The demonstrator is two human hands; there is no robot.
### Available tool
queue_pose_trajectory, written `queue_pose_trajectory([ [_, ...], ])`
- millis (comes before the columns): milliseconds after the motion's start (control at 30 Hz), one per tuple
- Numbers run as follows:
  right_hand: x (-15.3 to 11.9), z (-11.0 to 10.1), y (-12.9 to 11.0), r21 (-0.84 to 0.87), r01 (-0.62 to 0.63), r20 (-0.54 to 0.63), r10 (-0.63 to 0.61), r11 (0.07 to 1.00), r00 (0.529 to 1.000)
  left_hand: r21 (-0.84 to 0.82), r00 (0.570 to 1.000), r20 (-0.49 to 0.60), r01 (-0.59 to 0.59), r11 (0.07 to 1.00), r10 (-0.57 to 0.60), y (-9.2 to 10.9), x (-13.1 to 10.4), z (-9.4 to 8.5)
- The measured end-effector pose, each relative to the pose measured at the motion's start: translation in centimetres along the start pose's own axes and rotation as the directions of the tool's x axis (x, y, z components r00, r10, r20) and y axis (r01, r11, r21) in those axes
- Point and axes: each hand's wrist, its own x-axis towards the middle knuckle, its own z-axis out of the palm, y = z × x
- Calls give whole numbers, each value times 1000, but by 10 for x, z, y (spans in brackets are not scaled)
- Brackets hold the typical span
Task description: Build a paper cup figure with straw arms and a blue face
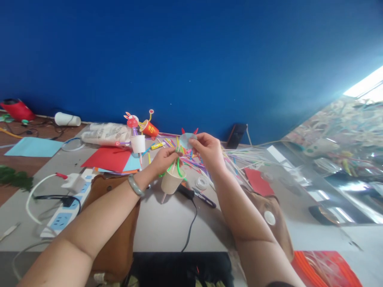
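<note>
The right hand (209, 150) pinches a pale blue disc (185, 139) with two red points along its top. Just beside it, the left hand (164, 160) grips thin stems above a paper cup (172, 183), held over the desk (161, 235). Beyond lie coloured sticks (193, 162); to the left, red paper (107, 158).

A paper cup (171, 184) and a pale-blue disc (186, 140) were in hand above a grey table (161, 233).
The right hand (207, 149) pinched the disc, topped with two red points; the left hand (164, 159) gripped green strips (178, 168) rising from the cup. Leftward stood a white cup (138, 144) with a red figure (132, 122).
</note>
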Motion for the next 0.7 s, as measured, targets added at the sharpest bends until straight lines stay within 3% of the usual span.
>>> queue_pose_trajectory([
  [267, -2, 15, 18, 6, 25, -112, -25, 1000, 993, 24, 999, 21, -29, 999, 29, 0, -4, 5],
  [700, -4, 18, 30, 2, 21, -87, -21, 1000, 996, 60, 999, 23, -47, 997, 45, 0, -8, 4],
])
